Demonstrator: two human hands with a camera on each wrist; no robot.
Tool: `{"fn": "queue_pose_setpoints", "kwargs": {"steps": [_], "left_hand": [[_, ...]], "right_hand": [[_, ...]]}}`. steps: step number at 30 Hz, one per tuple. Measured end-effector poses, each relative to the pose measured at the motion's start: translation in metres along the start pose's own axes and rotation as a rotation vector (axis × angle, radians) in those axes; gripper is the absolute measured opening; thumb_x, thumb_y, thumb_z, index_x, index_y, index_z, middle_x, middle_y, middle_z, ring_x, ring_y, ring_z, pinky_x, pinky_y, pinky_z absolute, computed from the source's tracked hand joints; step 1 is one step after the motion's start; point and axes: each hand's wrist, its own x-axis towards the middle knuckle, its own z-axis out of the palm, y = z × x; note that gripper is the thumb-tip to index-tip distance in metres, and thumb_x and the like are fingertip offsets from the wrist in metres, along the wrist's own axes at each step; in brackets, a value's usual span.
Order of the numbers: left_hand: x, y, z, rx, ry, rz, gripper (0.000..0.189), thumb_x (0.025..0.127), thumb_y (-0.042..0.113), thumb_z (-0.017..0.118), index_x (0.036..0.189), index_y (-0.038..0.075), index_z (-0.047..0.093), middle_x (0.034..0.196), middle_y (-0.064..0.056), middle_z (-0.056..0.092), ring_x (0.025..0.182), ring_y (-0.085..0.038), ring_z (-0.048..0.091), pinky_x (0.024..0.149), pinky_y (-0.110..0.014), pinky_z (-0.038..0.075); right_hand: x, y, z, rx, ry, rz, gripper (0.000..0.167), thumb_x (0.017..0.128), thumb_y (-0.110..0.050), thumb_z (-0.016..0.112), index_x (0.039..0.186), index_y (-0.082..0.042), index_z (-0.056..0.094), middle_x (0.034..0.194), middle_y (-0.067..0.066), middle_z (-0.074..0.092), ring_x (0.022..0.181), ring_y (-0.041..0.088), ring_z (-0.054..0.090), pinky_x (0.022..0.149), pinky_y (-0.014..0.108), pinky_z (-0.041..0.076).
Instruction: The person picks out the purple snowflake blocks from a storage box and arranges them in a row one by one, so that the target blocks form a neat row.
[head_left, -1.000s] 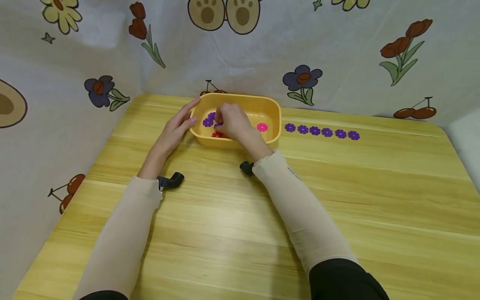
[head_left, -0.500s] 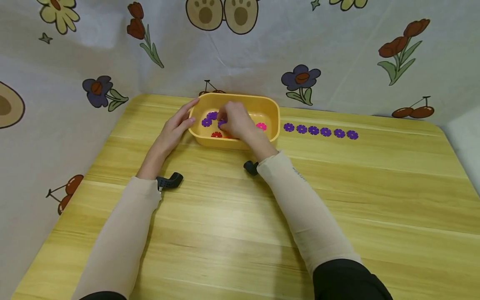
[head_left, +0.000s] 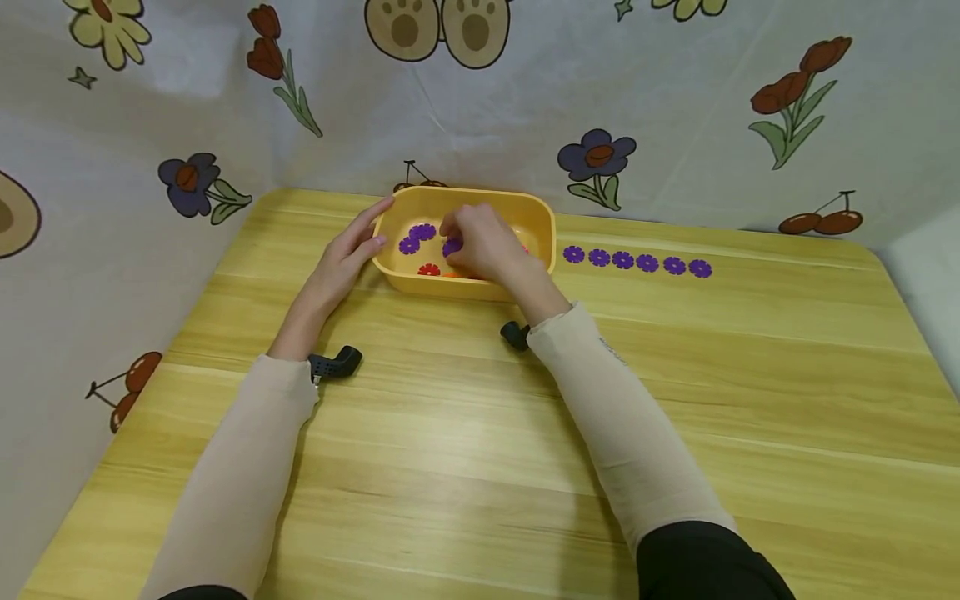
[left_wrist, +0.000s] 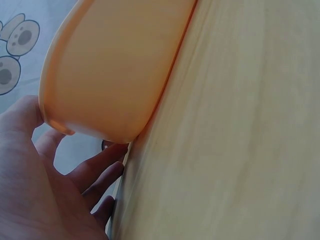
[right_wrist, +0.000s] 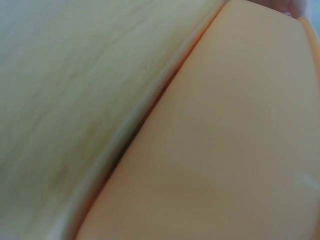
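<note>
A yellow plastic bin (head_left: pixel 465 287) stands at the back of the table. At its left end, my left hand (head_left: pixel 341 265) rests against the wall, with thumb and index finger at the rim and the other fingers loosely spread in the left wrist view. Inside the bin my right hand (head_left: pixel 487 246) pinches a purple snowflake disc (head_left: pixel 451 247) between thumb and fingers. Left of it on the bin floor lie several more purple discs (head_left: pixel 409 245) and a red disc (head_left: pixel 429 270). An orange piece and a pink one are mostly hidden by the right hand and bin wall.
Right of the bin, several purple snowflake discs (head_left: pixel 622 260) form a row on the wooden table (head_left: pixel 450 467). A patterned cloth (head_left: pixel 487 125) hangs behind the table. Black wrist camera mounts (head_left: pixel 337 363) stick out at both wrists.
My right hand has shifted a little to the right inside the bin, bringing the pinched purple disc along. The red disc shows more fully; the pink one is now mostly covered. My left hand stays put.
</note>
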Motion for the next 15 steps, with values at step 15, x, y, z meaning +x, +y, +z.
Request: {"fn": "queue_pose_setpoints", "kwargs": {"steps": [15], "left_hand": [[-0.002,-0.001,-0.001,0.01,0.014,-0.018,0.055,0.111,0.027,0.052,0.164,0.038,0.038,0.172,0.01,0.032,0.155,-0.031,0.041,0.129,-0.051,0.03]], "right_hand": [[-0.041,0.015,-0.023,0.052,0.136,-0.121,0.031,0.09,-0.014,0.085,0.118,-0.005,0.076,0.113,0.009,0.077,0.104,0.022,0.072,0.098,0.038,0.058]]}}
